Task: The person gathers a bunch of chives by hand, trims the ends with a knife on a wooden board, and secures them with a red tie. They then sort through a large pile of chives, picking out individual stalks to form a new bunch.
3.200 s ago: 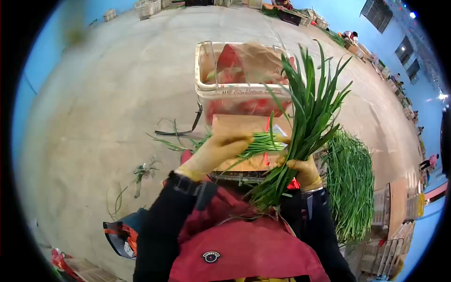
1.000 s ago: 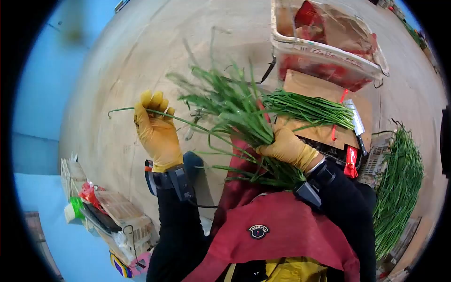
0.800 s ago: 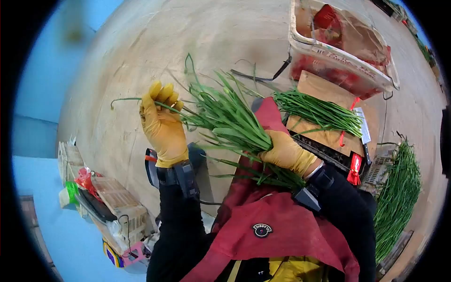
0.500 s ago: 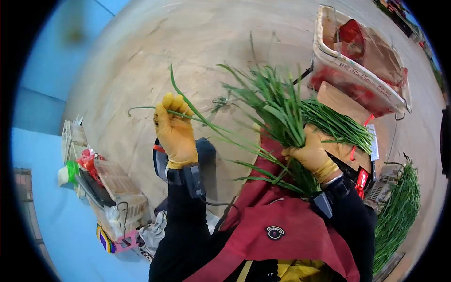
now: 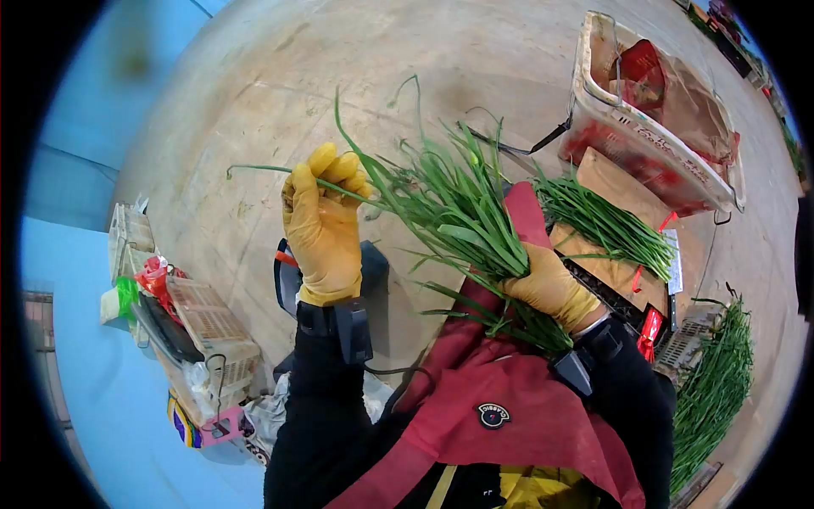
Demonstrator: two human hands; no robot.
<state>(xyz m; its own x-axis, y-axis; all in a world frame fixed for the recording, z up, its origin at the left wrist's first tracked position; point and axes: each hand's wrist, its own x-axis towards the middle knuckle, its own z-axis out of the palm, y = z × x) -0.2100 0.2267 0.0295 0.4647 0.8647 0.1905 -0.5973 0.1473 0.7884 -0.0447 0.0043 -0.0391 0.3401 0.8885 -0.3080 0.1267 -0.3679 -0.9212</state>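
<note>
My right hand (image 5: 551, 288), in a yellow glove, is wrapped round the lower part of a bunch of long flat green leaves that look like garlic chives (image 5: 462, 220). The leaf tips fan out up and to the left. My left hand (image 5: 324, 225), also gloved, has its fingers curled with the palm turned up. A single long chive leaf (image 5: 263, 168) passes through those fingers, its thin tip sticking out to the left. Under the bunch lies my red apron (image 5: 509, 382).
A neat pile of chives (image 5: 606, 216) rests on a cardboard-covered surface (image 5: 627, 187), with a cleaver (image 5: 673, 259) beside it. Behind stands a white crate (image 5: 653, 127). More chives (image 5: 716, 390) lie at lower right. Plastic baskets (image 5: 216, 331) stand at left against a blue wall.
The bunch in my right hand has tilted left and down, its tips swinging toward my left hand. My left hand has shifted slightly right and stays closed on the leaf.
</note>
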